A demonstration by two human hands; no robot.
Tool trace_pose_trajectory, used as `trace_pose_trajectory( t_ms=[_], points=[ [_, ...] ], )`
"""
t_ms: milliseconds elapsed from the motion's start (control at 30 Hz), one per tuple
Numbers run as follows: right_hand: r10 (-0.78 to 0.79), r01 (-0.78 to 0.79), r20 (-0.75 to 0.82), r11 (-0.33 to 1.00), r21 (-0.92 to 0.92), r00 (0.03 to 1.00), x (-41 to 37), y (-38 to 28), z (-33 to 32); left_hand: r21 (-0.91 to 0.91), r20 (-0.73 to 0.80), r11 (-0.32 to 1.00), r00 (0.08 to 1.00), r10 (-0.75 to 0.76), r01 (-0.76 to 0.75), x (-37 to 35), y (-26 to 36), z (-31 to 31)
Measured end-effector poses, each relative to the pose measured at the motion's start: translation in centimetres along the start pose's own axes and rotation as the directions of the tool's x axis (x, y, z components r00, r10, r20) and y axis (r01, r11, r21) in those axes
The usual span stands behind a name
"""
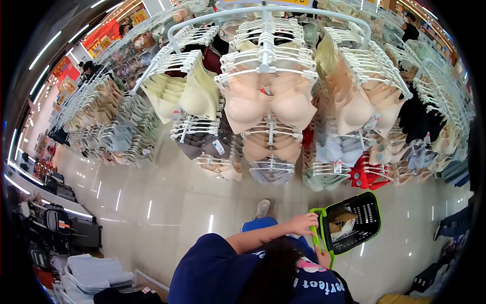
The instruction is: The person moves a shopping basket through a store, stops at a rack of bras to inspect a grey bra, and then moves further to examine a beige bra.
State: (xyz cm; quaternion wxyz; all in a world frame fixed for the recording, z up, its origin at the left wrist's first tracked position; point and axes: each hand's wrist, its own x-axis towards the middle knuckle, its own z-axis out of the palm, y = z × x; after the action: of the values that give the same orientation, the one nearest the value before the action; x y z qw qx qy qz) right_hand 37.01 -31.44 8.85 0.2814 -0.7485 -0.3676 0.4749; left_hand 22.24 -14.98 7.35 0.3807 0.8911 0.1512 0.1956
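My left hand [304,224] reaches across in front of me, its fingers closed round the green handle at the upper end. Lower on the same handle, my right hand [322,257] is closed, partly hidden by my body. The handle belongs to a black shopping basket [373,205] with a bright green rim, at my right side. A brown item [342,218] and something white lie inside it; I cannot make out what they are. Ahead of me, peach bras [269,109] hang on white hangers from a white display rack [266,45].
Yellow bras [185,96] hang left, red ones [369,175] low right. More racks stand along both sides. Suitcases [58,220] and folded white cloth [96,271] are at the left. Shiny tiled floor [167,202] lies between. Other people [410,29] are in the distance.
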Motion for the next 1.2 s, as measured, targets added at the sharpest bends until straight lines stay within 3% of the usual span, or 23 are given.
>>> trace_pose_trajectory(
  t_ms=[133, 167, 433, 467, 600, 700, 833, 900, 933, 967, 1067, 1200],
  points=[
    [0.105, -0.105, -0.005, 0.994, 0.026, 0.994, 2.1, -0.9, 1.7, 0.033, 0.025, 0.999, 0.999, 0.042, -0.042, -0.2, -2.4, -2.5],
    [0.084, -0.084, 0.007, 0.992, 0.098, 0.996, 2.6, -1.3, 2.3, 0.028, 0.033, 0.998, 0.998, 0.058, -0.059, -0.2, -3.0, -3.2],
    [0.161, -0.153, -0.094, 0.984, 0.095, 0.982, 6.6, -2.0, 7.7, -0.035, 0.204, 0.987, 0.966, 0.159, -0.155, -0.1, -9.0, -8.9],
    [0.135, -0.128, -0.111, 0.989, 0.076, 0.985, 6.5, -2.6, 8.3, -0.047, 0.183, 0.978, 0.961, 0.207, -0.202, -0.4, -9.6, -9.5],
    [0.244, -0.236, -0.133, 0.969, 0.072, 0.961, 4.4, -11.5, 10.3, -0.07, 0.33, 0.978, 0.921, 0.207, -0.195, -0.5, -12.1, -11.5],
    [0.221, -0.226, -0.192, 0.974, -0.005, 0.956, 4.7, -11.9, 12.0, -0.127, 0.407, 0.979, 0.891, 0.2, -0.162, -0.7, -12.8, -13.0],
    [0.257, -0.261, -0.232, 0.965, 0.016, 0.938, 5.0, -10.7, 13.9, -0.156, 0.433, 0.973, 0.873, 0.224, -0.173, -1.4, -14.0, -13.2],
    [0.306, -0.305, -0.223, 0.952, 0.039, 0.926, 4.6, -12.4, 14.1, -0.163, 0.387, 0.955, 0.874, 0.293, -0.248, -1.5, -14.2, -13.6],
    [0.293, -0.261, -0.172, 0.947, 0.186, 0.941, 4.3, -12.2, 14.2, -0.182, 0.389, 0.955, 0.875, 0.288, -0.234, -1.6, -14.4, -13.8],
    [0.318, -0.31, -0.201, 0.948, 0.07, 0.927, 4.6, -11.9, 14.5, -0.2, 0.384, 0.955, 0.879, 0.283, -0.22, -1.5, -14.2, -14.2],
    [0.283, -0.259, -0.157, 0.954, 0.153, 0.946, 5.2, -11.3, 14.8, -0.18, 0.392, 0.965, 0.886, 0.246, -0.189, -1.3, -14.1, -15.3],
    [0.227, -0.211, -0.182, 0.972, 0.103, 0.957, 5.8, -11.0, 14.9, -0.167, 0.314, 0.969, 0.922, 0.228, -0.183, -1.8, -14.5, -15.7]
  ],
)
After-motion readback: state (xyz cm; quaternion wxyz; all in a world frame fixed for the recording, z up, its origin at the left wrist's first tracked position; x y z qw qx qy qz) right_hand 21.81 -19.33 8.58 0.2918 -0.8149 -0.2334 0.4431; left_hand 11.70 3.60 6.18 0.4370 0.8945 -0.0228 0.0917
